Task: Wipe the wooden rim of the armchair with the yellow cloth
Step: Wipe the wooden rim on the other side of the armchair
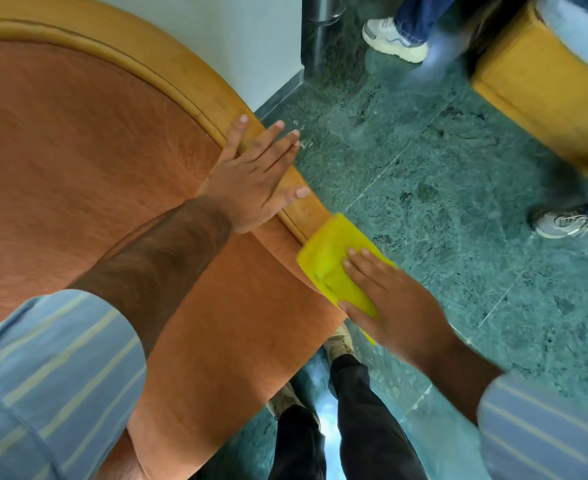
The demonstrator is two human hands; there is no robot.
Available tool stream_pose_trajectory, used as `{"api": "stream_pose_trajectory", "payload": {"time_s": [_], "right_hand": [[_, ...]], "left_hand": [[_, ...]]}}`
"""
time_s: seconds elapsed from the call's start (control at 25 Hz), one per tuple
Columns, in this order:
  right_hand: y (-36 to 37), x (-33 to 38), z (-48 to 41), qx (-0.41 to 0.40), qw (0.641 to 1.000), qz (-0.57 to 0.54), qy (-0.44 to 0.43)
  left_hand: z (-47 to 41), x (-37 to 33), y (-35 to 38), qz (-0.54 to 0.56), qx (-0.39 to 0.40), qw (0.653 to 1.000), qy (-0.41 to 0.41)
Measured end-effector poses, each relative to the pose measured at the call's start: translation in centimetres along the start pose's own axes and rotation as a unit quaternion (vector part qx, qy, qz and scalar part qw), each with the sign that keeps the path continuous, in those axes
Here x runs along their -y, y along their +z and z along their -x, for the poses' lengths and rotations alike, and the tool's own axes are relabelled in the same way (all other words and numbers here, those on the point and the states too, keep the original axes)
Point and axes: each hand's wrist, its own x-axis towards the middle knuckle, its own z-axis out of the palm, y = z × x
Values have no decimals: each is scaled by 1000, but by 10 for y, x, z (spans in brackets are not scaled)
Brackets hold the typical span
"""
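Observation:
The armchair fills the left of the head view, with orange upholstery (88, 161) and a curved light wooden rim (181, 81) running from the top left down to the centre. My left hand (254, 178) lies flat on the rim, fingers spread, holding nothing. Lower down the rim, my right hand (386, 299) presses the folded yellow cloth (334, 268) against the rim's lower end, fingers flat on top of it. The cloth covers the wood beneath it.
Green marble floor (441, 202) spreads to the right. Another yellow-edged chair (535, 88) stands at the top right. Other people's shoes (393, 39) (562, 223) are on the floor nearby. My own legs and shoes (341, 341) show below the armchair. A white wall (233, 36) rises behind.

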Motion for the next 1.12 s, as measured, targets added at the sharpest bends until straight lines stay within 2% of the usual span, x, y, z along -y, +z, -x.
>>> {"api": "stream_pose_trajectory", "payload": {"time_s": [0.08,0.16,0.36,0.44,0.56,0.72,1.0,1.12], "right_hand": [[-4,-8,38,-2,1000,5,-1],[-5,-11,35,-2,1000,10,-5],[1,17,-63,19,1000,-1,17],[1,16,-74,16,1000,-6,10],[1,6,-24,33,999,1,14],[-3,-8,47,18,1000,13,6],[6,21,-69,-3,1000,-4,27],[10,18,-65,3,1000,-20,19]], "left_hand": [[1,-2,-1,-3,-6,1000,-5],[0,-1,-1,-3,-3,1000,-10],[-1,-1,2,-6,-6,1000,-11],[-1,-1,2,-2,-2,1000,-10],[-1,1,1,6,6,1000,-3],[-1,0,1,-2,-1,1000,-8],[-1,-2,6,-14,-15,1000,-10],[0,0,4,-11,-9,1000,-12]]}}
